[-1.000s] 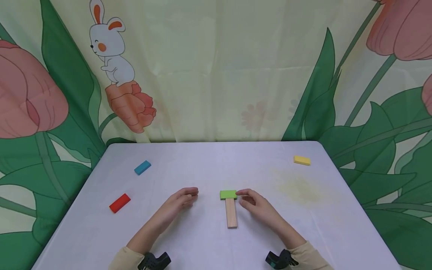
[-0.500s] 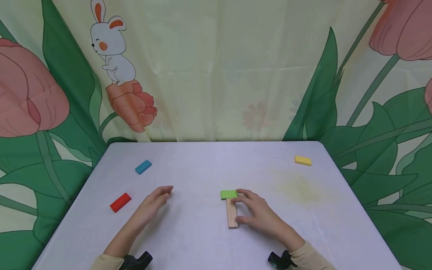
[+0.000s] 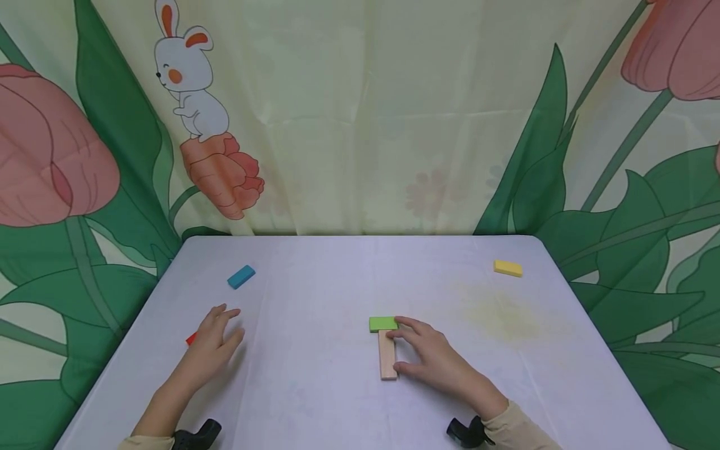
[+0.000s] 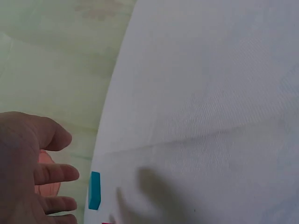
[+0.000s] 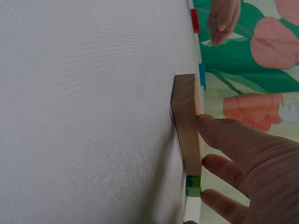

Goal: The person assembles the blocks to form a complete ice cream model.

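Observation:
A green block [image 3: 383, 324] lies across the far end of a plain wooden block [image 3: 387, 356], forming a T on the table. My right hand [image 3: 435, 359] touches both from the right side, fingertips on their edges; the right wrist view shows the fingers against the wooden block [image 5: 186, 126] and green block [image 5: 193, 185]. Over at the left, my left hand [image 3: 208, 350] hovers above a red block [image 3: 191, 339], mostly covering it, fingers spread and holding nothing. In the left wrist view this hand [image 4: 28, 172] is beside the blue block [image 4: 95, 190].
A blue block [image 3: 241, 277] lies at the table's back left. Near the back right corner is a yellow block [image 3: 508, 268]. Behind the white table [image 3: 337, 275] hangs a curtain [image 3: 315, 125] printed with tulips and a rabbit.
My left hand has moved left from near the middle to over the red block. The right hand has spread its fingers from the green block down along the wooden one.

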`<action>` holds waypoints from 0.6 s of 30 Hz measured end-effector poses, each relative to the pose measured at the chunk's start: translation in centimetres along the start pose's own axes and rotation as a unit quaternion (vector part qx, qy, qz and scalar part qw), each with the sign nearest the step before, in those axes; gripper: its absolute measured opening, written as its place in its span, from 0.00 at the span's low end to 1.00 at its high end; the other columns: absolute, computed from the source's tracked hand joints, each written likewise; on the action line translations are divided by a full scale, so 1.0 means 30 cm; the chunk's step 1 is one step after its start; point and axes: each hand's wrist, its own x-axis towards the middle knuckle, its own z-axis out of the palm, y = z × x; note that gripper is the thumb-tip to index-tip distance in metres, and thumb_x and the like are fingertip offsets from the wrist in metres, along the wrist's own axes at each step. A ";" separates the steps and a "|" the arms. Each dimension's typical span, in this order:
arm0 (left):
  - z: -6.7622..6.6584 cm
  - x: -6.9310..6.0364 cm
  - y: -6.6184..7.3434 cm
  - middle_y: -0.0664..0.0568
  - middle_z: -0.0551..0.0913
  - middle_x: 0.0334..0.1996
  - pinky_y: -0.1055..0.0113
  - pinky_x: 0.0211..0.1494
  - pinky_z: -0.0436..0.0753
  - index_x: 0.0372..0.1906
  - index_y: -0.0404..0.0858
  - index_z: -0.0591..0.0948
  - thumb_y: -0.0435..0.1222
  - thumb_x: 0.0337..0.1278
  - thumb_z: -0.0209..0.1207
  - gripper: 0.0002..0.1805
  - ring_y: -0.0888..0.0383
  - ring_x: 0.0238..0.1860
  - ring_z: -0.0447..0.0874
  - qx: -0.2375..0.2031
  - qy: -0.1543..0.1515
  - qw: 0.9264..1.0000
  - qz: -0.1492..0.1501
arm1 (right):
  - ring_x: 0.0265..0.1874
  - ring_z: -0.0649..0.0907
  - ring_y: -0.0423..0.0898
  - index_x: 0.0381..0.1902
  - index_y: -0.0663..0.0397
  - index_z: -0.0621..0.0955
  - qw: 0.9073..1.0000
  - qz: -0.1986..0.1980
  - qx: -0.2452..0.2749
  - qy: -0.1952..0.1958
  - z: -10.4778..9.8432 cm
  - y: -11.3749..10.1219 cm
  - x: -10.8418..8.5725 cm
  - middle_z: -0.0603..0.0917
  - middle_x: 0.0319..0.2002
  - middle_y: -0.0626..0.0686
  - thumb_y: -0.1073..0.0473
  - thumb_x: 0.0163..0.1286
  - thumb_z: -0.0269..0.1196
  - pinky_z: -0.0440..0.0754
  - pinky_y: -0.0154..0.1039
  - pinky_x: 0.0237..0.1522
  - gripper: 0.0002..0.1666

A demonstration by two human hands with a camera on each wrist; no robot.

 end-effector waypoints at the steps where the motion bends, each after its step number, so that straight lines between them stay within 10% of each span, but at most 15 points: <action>1: -0.004 -0.001 -0.008 0.23 0.54 0.76 0.22 0.65 0.67 0.72 0.26 0.67 0.40 0.76 0.53 0.30 0.23 0.75 0.52 0.013 0.000 1.000 -0.003 | 0.73 0.71 0.61 0.66 0.38 0.79 1.000 -0.001 0.000 -0.001 -0.002 0.000 0.000 0.70 0.75 0.52 0.48 0.64 0.74 0.68 0.70 0.68 0.32; 18: -0.002 -0.043 -0.081 0.17 0.57 0.72 0.26 0.69 0.65 0.70 0.15 0.64 0.42 0.68 0.58 0.39 0.20 0.72 0.55 0.105 -0.036 0.993 -0.046 | 0.73 0.71 0.60 0.65 0.36 0.79 1.000 0.000 -0.017 -0.006 -0.009 -0.001 0.006 0.70 0.75 0.51 0.47 0.64 0.74 0.69 0.69 0.68 0.32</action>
